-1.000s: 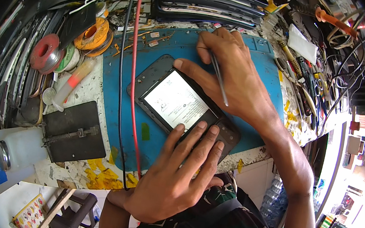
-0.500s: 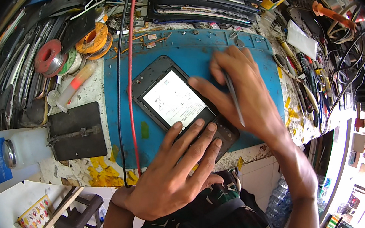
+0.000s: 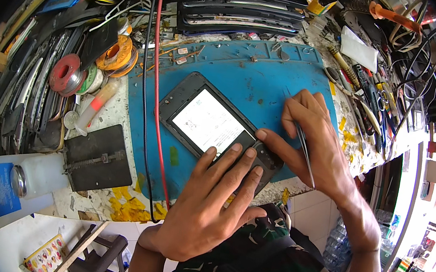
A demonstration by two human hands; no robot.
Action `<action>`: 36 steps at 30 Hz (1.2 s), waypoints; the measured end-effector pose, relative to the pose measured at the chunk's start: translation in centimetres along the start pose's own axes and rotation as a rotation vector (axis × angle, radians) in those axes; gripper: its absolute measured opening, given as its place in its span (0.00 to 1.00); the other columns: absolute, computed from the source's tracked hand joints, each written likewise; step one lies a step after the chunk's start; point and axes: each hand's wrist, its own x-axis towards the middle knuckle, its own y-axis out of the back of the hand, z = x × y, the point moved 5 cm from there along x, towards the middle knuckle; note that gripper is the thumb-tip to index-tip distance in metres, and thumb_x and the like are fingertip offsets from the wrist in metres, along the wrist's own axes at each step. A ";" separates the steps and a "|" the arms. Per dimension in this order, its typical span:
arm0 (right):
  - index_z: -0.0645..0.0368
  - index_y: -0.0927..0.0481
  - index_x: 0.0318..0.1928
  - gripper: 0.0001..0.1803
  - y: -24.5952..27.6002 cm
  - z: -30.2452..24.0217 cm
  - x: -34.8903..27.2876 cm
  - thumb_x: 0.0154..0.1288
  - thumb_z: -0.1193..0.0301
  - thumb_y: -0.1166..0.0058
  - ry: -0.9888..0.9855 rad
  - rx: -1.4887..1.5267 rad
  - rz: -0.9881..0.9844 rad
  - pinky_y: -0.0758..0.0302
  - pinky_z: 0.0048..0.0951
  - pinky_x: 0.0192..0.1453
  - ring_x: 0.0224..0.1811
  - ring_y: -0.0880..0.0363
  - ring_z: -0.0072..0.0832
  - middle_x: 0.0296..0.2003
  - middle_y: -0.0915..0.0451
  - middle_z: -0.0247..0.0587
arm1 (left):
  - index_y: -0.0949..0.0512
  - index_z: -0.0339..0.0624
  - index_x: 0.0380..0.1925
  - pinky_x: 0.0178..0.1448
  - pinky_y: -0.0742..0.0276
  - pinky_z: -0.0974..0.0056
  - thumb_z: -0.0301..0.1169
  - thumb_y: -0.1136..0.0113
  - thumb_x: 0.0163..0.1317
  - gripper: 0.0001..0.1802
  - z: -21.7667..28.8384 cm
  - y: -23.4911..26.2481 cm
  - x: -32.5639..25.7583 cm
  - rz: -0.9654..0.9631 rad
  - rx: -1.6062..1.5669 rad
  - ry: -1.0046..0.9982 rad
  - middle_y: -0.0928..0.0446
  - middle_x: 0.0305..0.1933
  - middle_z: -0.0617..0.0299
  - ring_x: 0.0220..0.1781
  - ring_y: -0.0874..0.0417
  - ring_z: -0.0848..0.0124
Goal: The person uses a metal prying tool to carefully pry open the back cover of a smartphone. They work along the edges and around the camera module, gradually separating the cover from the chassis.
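A black phone lies at a slant on the blue work mat, its screen lit white with small drawings and text. My left hand rests over the phone's lower edge, fingers stretched out flat and slightly spread. In my right hand is a pair of thin metal tweezers, held between the curled fingers with the tips pointing away from me. That hand is by the phone's right end, and its thumb reaches to the phone's right edge.
A red cable and a black one cross the mat's left side. Solder and wire spools stand left, above a dark plate and a bottle. Stacked devices line the back; assorted tools lie right.
My right hand has moved right and slightly toward me with the tweezers, uncovering more of the phone and mat. My left hand stays on the phone's lower edge.
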 end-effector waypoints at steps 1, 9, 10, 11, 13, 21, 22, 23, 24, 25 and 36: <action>0.57 0.33 0.30 0.22 -0.1 0.0 -0.2 0.65 0.64 0.28 -0.015 0.003 0.006 0.35 0.43 0.44 0.38 0.35 0.41 0.32 0.34 0.41 | 0.21 0.30 0.62 0.74 0.32 0.36 0.46 0.30 0.66 0.33 0.0 -0.1 0.0 -0.004 -0.003 0.001 0.28 0.71 0.39 0.75 0.29 0.45; 0.59 0.24 0.33 0.19 -2.9 -0.2 5.6 0.63 0.58 0.30 0.156 -0.021 0.169 0.28 0.48 0.53 0.47 0.26 0.50 0.38 0.23 0.48 | 0.18 0.35 0.60 0.72 0.29 0.36 0.46 0.24 0.58 0.35 0.2 0.1 0.2 0.012 0.031 0.029 0.25 0.70 0.44 0.72 0.25 0.44; 0.59 0.23 0.34 0.19 -2.9 0.0 5.7 0.64 0.57 0.30 0.108 -0.044 0.138 0.29 0.48 0.53 0.47 0.26 0.49 0.38 0.22 0.49 | 0.18 0.35 0.60 0.72 0.29 0.36 0.45 0.24 0.58 0.35 0.2 0.2 0.2 0.015 0.024 0.037 0.25 0.70 0.44 0.72 0.25 0.44; 0.59 0.23 0.34 0.19 -2.7 0.0 5.4 0.64 0.57 0.30 0.080 -0.034 0.113 0.29 0.48 0.53 0.47 0.26 0.49 0.38 0.22 0.48 | 0.18 0.35 0.60 0.73 0.30 0.36 0.45 0.24 0.58 0.35 0.2 0.2 0.2 0.015 0.017 0.034 0.25 0.70 0.44 0.72 0.25 0.44; 0.58 0.23 0.34 0.19 -2.1 0.0 4.0 0.64 0.57 0.30 0.030 -0.020 0.061 0.29 0.48 0.52 0.47 0.26 0.49 0.38 0.23 0.48 | 0.19 0.35 0.61 0.73 0.31 0.36 0.45 0.24 0.58 0.34 0.1 0.1 0.1 0.017 0.011 0.035 0.25 0.70 0.45 0.73 0.26 0.44; 0.60 0.20 0.34 0.18 -3.0 -0.4 5.3 0.64 0.58 0.30 0.064 -0.083 0.138 0.28 0.47 0.54 0.49 0.25 0.49 0.39 0.22 0.49 | 0.20 0.35 0.61 0.74 0.31 0.37 0.45 0.25 0.60 0.34 0.1 0.0 0.0 0.017 0.016 0.021 0.26 0.71 0.44 0.74 0.27 0.44; 0.60 0.19 0.35 0.18 -3.3 -0.7 6.2 0.64 0.58 0.30 0.109 -0.112 0.184 0.28 0.49 0.55 0.50 0.24 0.51 0.40 0.21 0.50 | 0.19 0.35 0.61 0.74 0.30 0.37 0.44 0.25 0.59 0.34 0.1 0.0 0.1 0.023 0.017 0.020 0.26 0.71 0.44 0.74 0.27 0.44; 0.60 0.19 0.35 0.18 -3.6 -0.8 6.7 0.64 0.57 0.30 0.104 -0.100 0.194 0.28 0.49 0.54 0.50 0.24 0.51 0.39 0.21 0.50 | 0.19 0.35 0.61 0.74 0.30 0.37 0.44 0.25 0.59 0.34 0.2 0.0 0.1 0.024 0.020 0.020 0.26 0.70 0.44 0.74 0.27 0.44; 0.60 0.19 0.35 0.18 -3.7 -0.9 7.0 0.64 0.57 0.30 0.100 -0.087 0.202 0.28 0.49 0.54 0.50 0.24 0.51 0.39 0.21 0.50 | 0.19 0.35 0.61 0.74 0.30 0.37 0.44 0.25 0.59 0.34 0.2 0.1 0.1 0.024 0.011 0.021 0.26 0.71 0.44 0.74 0.27 0.44; 0.60 0.19 0.35 0.19 -3.6 -1.1 7.1 0.64 0.57 0.30 0.120 -0.059 0.200 0.27 0.50 0.54 0.50 0.24 0.51 0.39 0.21 0.50 | 0.19 0.35 0.61 0.74 0.31 0.37 0.44 0.25 0.59 0.34 0.2 0.1 0.1 0.028 0.005 0.021 0.26 0.71 0.44 0.74 0.27 0.44; 0.59 0.17 0.37 0.20 -4.7 -0.5 8.4 0.63 0.54 0.30 0.064 -0.102 0.175 0.26 0.49 0.56 0.51 0.22 0.50 0.41 0.18 0.51 | 0.20 0.35 0.61 0.75 0.31 0.36 0.43 0.24 0.58 0.34 0.2 -0.1 0.0 0.050 0.002 0.024 0.25 0.70 0.45 0.74 0.27 0.44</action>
